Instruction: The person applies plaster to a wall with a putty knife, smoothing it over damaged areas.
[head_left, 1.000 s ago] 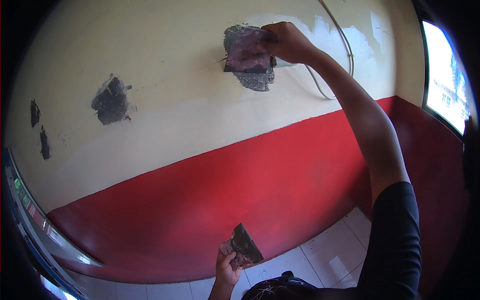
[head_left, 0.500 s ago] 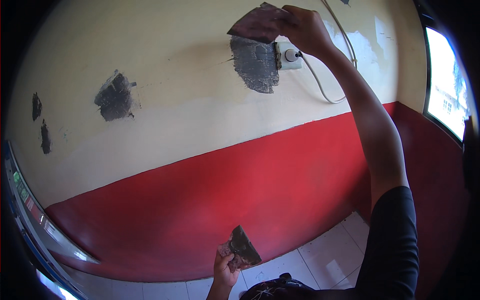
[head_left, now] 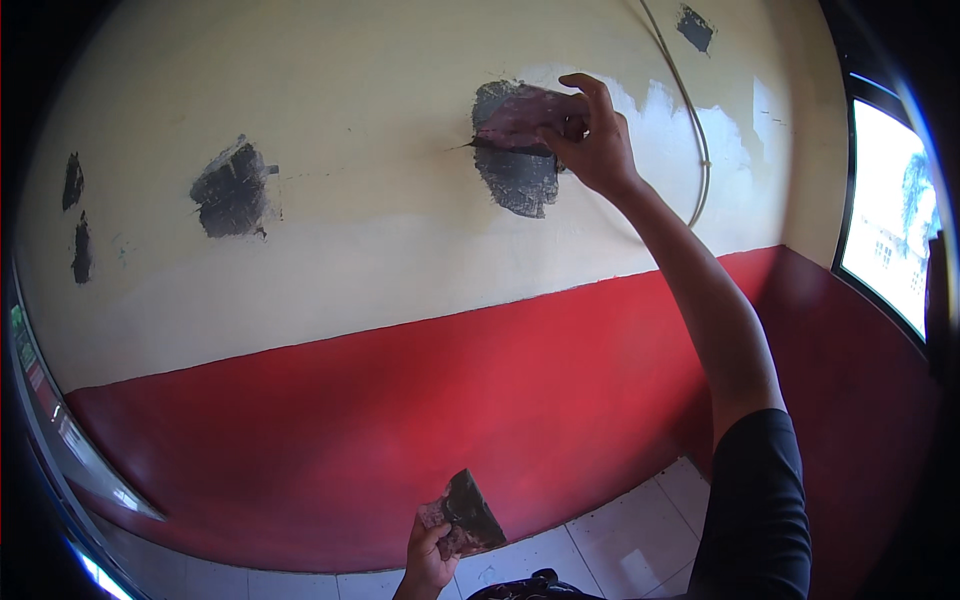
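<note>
My right hand (head_left: 603,145) is raised to the wall and closed on a putty knife (head_left: 528,118) with a wide, stained blade. The blade lies across the upper part of a dark grey filler patch (head_left: 520,185) and seems to touch it. My hand covers most of the wall socket beside the patch. Low in front of me, my left hand (head_left: 428,562) grips a second putty knife (head_left: 470,512), its thumb on the reddish, smeared side. Dark grey filler coats this blade along its outer edge.
Other grey filler patches mark the cream upper wall (head_left: 330,210), one large patch (head_left: 232,190) at left and a small patch (head_left: 694,30) at upper right. A cable (head_left: 690,100) hangs right of my hand. Below are a red wall band (head_left: 400,430), white floor tiles (head_left: 630,535); a window (head_left: 890,200) stands right.
My right hand has brought its putty knife down from the patch's top edge onto the patch, now hiding the socket. The view has shifted slightly; my left hand keeps its putty knife low.
</note>
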{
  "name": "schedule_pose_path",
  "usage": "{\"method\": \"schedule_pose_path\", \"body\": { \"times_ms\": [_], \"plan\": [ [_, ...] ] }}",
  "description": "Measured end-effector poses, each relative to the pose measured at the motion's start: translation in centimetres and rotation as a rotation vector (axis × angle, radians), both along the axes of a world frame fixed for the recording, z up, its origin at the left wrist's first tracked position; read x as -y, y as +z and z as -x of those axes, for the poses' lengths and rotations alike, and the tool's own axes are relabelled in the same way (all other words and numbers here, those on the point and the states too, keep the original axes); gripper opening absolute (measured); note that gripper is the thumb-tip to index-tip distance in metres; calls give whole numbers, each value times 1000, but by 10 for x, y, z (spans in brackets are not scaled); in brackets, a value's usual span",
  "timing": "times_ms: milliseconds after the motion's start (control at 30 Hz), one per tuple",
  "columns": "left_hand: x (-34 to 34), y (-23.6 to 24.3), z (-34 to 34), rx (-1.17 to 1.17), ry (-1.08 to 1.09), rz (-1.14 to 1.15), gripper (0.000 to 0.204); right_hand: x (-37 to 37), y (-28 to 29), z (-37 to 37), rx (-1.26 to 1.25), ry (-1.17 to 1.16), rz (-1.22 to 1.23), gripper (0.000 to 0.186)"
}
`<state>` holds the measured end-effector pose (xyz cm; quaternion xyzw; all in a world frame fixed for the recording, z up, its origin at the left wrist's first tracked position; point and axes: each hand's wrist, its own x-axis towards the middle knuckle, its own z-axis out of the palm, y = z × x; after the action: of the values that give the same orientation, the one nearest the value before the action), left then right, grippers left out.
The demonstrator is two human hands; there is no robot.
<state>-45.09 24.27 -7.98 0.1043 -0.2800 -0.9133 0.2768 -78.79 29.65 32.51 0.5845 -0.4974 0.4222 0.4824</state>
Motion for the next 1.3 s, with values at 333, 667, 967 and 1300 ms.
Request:
{"method": "schedule_pose_path", "body": {
  "times_ms": [333,667,967,1300],
  "plan": [
    [49,-9,-13,9,18,-26,54,35,-4,-9,385,-47,-117,54],
    [125,-26,0,7,-11,-19,57,72,-21,11,260,-159,-420,25],
    [140,-29,43,-18,12,58,56,92,-31,48,-196,-187,-266,29],
    [90,-15,88,12,71,24,56,66,16,88,-467,-167,-31,26]
  ]
}}
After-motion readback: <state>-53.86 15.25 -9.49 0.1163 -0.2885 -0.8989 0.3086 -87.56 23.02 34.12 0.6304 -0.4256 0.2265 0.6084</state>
